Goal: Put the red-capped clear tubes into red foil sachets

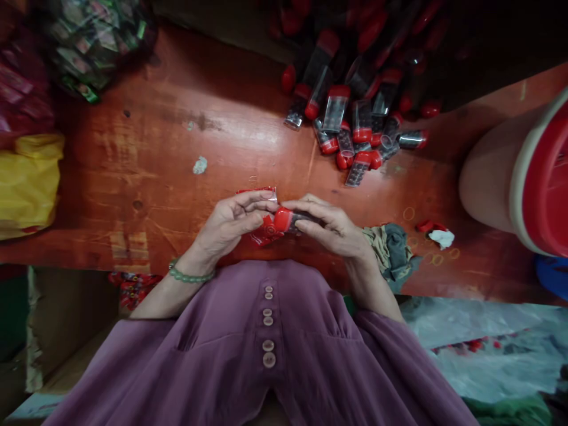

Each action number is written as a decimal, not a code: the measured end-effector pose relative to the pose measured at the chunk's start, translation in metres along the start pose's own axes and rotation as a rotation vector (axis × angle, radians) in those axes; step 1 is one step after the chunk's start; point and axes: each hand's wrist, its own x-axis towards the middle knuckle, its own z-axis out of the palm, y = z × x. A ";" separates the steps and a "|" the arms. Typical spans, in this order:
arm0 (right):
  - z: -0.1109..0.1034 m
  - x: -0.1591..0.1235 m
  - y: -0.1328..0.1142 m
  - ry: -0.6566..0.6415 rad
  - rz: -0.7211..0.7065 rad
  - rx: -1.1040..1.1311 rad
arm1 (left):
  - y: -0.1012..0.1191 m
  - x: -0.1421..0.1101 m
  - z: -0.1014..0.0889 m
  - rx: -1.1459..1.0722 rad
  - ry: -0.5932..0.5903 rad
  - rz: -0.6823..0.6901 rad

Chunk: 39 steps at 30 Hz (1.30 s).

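My right hand [331,225] is wrapped round a small clear bottle with a red cap [284,219], held on its side with the cap pointing left. My left hand [231,222] pinches a red printed wrapper [265,229] against the cap end, with a strip of it showing above the fingers. Both hands meet just above the near edge of the red-brown wooden table [146,171]. A green bead bracelet [189,276] sits on my left wrist.
A heap of several red-capped clear bottles [355,118] lies at the back right. A large tan container with a red lid [523,177] stands at the right. A crumpled cloth [393,251] lies beside my right hand. Yellow bag [26,183] and packet pile [93,47] at left.
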 end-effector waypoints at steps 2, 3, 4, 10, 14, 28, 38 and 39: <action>0.008 -0.001 0.003 0.066 0.025 0.057 | -0.005 -0.005 0.001 -0.112 0.011 -0.026; 0.011 -0.002 0.004 0.089 0.040 0.083 | -0.008 -0.006 0.003 -0.142 0.012 -0.053; 0.014 -0.002 0.005 0.104 0.061 0.106 | -0.011 -0.007 0.004 -0.166 0.015 -0.079; 0.023 -0.010 0.004 0.098 0.147 0.214 | -0.025 -0.019 0.009 -0.119 -0.018 -0.163; 0.026 -0.019 0.003 0.082 0.197 0.259 | -0.032 -0.025 0.004 0.094 0.036 -0.135; 0.052 -0.006 0.018 0.439 0.318 0.872 | -0.017 -0.006 0.002 0.451 0.382 0.351; 0.059 0.015 0.019 0.526 0.315 0.743 | -0.016 -0.001 0.007 0.598 0.295 0.609; 0.060 0.015 0.019 0.512 0.308 0.737 | -0.017 -0.001 0.008 0.623 0.321 0.634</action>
